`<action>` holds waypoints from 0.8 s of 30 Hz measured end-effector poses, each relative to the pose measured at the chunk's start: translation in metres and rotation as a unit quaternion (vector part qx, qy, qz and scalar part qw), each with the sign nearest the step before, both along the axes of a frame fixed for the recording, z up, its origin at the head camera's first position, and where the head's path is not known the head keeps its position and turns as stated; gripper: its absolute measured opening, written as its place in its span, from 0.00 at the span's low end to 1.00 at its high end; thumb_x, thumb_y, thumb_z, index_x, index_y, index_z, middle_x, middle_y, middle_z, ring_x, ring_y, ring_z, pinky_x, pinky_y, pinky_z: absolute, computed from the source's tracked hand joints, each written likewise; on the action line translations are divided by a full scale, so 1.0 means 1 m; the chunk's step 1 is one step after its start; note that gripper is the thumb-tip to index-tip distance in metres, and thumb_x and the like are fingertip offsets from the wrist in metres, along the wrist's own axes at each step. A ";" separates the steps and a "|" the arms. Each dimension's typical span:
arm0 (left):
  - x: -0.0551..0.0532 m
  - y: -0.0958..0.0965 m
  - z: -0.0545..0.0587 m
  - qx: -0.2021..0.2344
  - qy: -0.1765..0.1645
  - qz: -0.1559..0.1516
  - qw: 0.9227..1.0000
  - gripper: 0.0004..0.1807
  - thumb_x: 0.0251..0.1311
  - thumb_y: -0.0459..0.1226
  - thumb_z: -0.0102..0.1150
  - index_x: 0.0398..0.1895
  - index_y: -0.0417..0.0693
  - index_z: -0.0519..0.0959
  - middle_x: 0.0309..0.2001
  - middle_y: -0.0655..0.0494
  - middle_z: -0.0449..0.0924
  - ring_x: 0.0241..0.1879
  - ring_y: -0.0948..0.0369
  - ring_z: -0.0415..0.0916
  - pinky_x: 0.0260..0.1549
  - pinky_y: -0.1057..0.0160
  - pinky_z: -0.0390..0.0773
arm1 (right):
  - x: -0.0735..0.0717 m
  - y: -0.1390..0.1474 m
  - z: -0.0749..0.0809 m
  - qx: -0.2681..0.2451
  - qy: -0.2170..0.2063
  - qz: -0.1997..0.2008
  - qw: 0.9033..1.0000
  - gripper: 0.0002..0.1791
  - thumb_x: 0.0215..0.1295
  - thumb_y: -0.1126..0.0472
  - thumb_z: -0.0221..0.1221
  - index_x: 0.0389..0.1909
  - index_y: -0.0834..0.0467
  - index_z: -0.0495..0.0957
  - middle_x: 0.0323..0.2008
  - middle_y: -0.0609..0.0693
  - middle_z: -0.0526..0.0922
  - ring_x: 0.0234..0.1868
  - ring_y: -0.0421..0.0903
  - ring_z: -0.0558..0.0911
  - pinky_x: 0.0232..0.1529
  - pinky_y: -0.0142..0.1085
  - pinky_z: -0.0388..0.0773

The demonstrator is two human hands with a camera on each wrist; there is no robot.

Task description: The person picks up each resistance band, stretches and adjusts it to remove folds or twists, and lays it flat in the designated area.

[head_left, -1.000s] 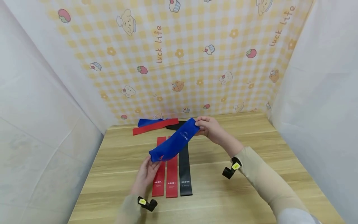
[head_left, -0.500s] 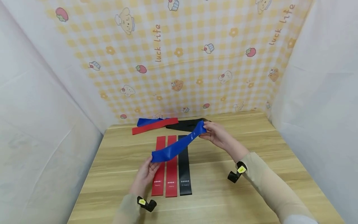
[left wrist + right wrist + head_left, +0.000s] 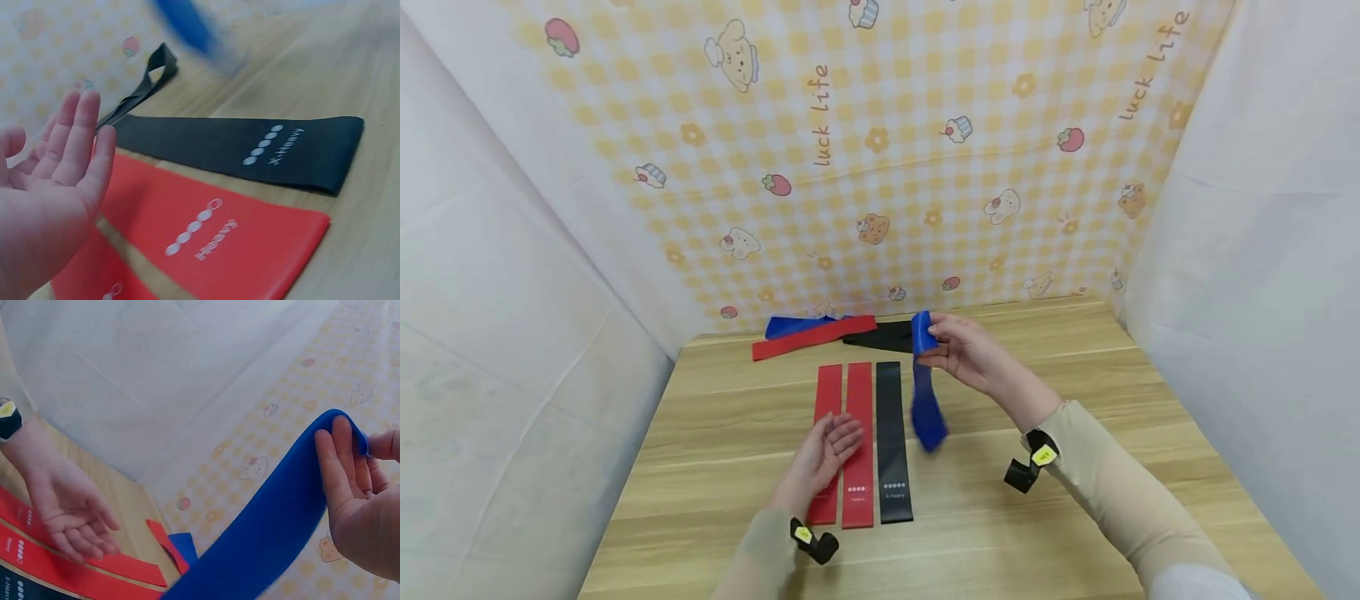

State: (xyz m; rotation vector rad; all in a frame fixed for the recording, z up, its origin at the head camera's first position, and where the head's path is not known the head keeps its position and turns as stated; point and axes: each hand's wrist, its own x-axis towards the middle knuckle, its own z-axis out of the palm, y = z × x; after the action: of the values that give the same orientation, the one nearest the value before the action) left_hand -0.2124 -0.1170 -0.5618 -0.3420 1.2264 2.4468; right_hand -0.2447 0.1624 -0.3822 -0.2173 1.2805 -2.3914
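Note:
My right hand (image 3: 964, 350) pinches one end of a blue resistance band (image 3: 262, 512), and the rest of the band hangs down above the table. In the right wrist view its fingers sit inside the loop, with the thumb outside. My left hand (image 3: 829, 457) holds nothing, palm up with relaxed fingers, over two red resistance bands marked Heavy. The left red band (image 3: 827, 392) is partly covered by that hand; the other red band (image 3: 859, 392) lies beside it. To their right lies a black band (image 3: 892, 433) marked X-Heavy, flat and parallel.
At the back of the wooden table (image 3: 1000, 533), a loose red band (image 3: 812, 336) overlaps another blue band (image 3: 790, 327). A second black band (image 3: 880, 337) lies loosely beside them. A patterned cloth (image 3: 880, 167) hangs behind, with white sheets at both sides.
My left hand has let go of the blue band and moved slightly right. The band's freed end has swung down and right, while my right hand keeps its end raised.

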 end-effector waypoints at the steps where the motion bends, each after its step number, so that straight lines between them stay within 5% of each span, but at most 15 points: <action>1: 0.001 0.004 -0.001 -0.015 0.001 -0.009 1.000 0.25 0.76 0.45 0.40 0.62 0.32 0.65 0.48 0.44 0.82 0.52 0.51 0.79 0.55 0.53 0.74 | 0.000 -0.001 0.001 0.000 0.002 0.001 1.000 0.20 0.69 0.71 0.42 0.61 0.68 0.57 0.42 0.56 0.75 0.35 0.47 0.83 0.38 0.36 0.82; 4: 0.006 0.018 -0.002 -0.065 0.007 -0.060 0.996 0.26 0.76 0.45 0.40 0.61 0.29 0.66 0.51 0.40 0.80 0.51 0.49 0.79 0.52 0.53 0.76 | 0.000 -0.002 0.004 -0.001 0.003 0.000 1.000 0.16 0.70 0.71 0.42 0.57 0.66 0.60 0.40 0.55 0.75 0.34 0.47 0.83 0.37 0.36 0.82; 7: 0.014 0.037 -0.005 -0.111 0.018 -0.151 0.982 0.29 0.76 0.47 0.38 0.60 0.27 0.68 0.51 0.37 0.79 0.49 0.49 0.80 0.49 0.53 0.78 | 0.002 -0.003 0.006 -0.004 -0.001 -0.007 1.000 0.13 0.70 0.71 0.41 0.53 0.65 0.61 0.40 0.56 0.75 0.34 0.48 0.83 0.36 0.36 0.82; 10: 0.023 0.055 -0.008 -0.105 0.018 -0.228 0.968 0.35 0.75 0.53 0.35 0.61 0.27 0.69 0.52 0.35 0.78 0.50 0.47 0.80 0.49 0.51 0.78 | 0.005 -0.003 0.008 -0.013 0.003 -0.004 1.000 0.12 0.70 0.71 0.41 0.51 0.65 0.64 0.41 0.57 0.77 0.35 0.48 0.84 0.37 0.36 0.82; 12: 0.027 0.064 -0.010 -0.069 0.009 -0.241 0.968 0.40 0.73 0.58 0.33 0.63 0.28 0.66 0.55 0.35 0.76 0.52 0.46 0.78 0.50 0.49 0.77 | 0.008 -0.002 0.009 -0.021 0.008 0.003 1.000 0.12 0.70 0.71 0.41 0.50 0.65 0.67 0.41 0.58 0.78 0.36 0.49 0.84 0.37 0.36 0.82; 14: 0.029 0.071 -0.012 -0.019 -0.002 -0.220 0.975 0.44 0.71 0.63 0.32 0.67 0.29 0.62 0.59 0.35 0.73 0.56 0.46 0.75 0.52 0.46 0.75 | 0.010 -0.002 0.010 -0.028 0.014 0.011 0.999 0.12 0.70 0.71 0.41 0.48 0.63 0.71 0.41 0.58 0.79 0.36 0.49 0.84 0.38 0.36 0.82; 19: 0.027 0.078 -0.012 0.074 0.000 -0.105 0.992 0.43 0.70 0.62 0.38 0.71 0.36 0.54 0.64 0.38 0.69 0.58 0.49 0.74 0.58 0.48 0.70 | 0.017 0.001 0.011 -0.034 0.022 0.016 0.999 0.15 0.70 0.72 0.40 0.46 0.62 0.74 0.38 0.56 0.81 0.36 0.48 0.85 0.38 0.36 0.82; 24: 0.021 0.078 -0.009 0.056 -0.011 -0.033 0.998 0.32 0.72 0.48 0.49 0.68 0.35 0.57 0.48 0.44 0.81 0.47 0.54 0.81 0.52 0.55 0.76 | 0.020 0.012 0.007 -0.042 0.023 0.013 0.999 0.17 0.71 0.71 0.39 0.44 0.61 0.77 0.38 0.56 0.82 0.36 0.48 0.85 0.40 0.37 0.82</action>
State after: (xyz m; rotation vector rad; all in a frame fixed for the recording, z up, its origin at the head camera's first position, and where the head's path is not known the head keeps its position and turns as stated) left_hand -0.1915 -0.0387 -0.5710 -0.2912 1.0689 2.4358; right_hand -0.2249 0.1749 -0.3750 -0.3130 1.1909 -2.4328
